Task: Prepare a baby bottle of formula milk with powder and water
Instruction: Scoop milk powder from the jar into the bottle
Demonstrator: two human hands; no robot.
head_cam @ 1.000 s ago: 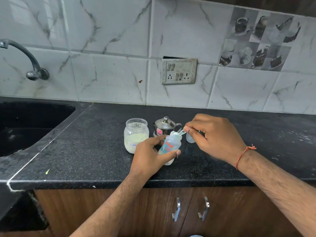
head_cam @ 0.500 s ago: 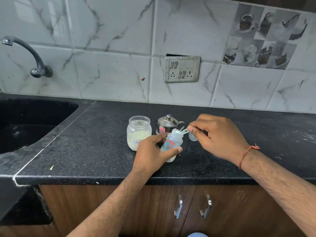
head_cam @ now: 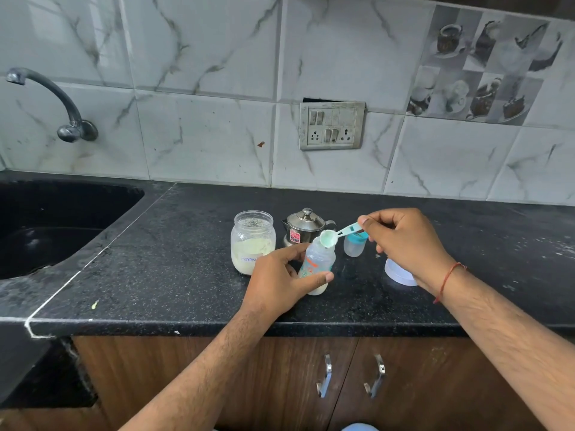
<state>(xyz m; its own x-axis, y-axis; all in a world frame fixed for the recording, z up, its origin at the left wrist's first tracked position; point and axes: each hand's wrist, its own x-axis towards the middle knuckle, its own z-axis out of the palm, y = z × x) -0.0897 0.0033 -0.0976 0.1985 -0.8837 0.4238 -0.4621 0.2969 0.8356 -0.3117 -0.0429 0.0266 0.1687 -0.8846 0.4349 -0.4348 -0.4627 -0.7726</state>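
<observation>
My left hand [head_cam: 277, 283] grips a clear baby bottle [head_cam: 319, 264] with orange print, standing on the black counter [head_cam: 174, 275], some white powder at its bottom. My right hand [head_cam: 404, 244] pinches the handle of a small teal scoop [head_cam: 331, 237], whose bowl is tipped on its side right over the bottle's open mouth. An open glass jar of pale formula powder [head_cam: 252, 242] stands to the left of the bottle. A small steel pot with a lid [head_cam: 303, 227] stands just behind the bottle.
The bottle's teal collar and teat piece [head_cam: 355, 243] stands behind my right hand, and a clear cap [head_cam: 398, 273] lies under my right wrist. A black sink [head_cam: 46, 225] with a tap [head_cam: 67, 119] lies at the left. A switch plate [head_cam: 331, 126] is on the tiled wall.
My right hand has lifted and drawn back to the right, and the scoop has turned so that its bowl faces me above the bottle's mouth. The left hand has kept its hold on the bottle.
</observation>
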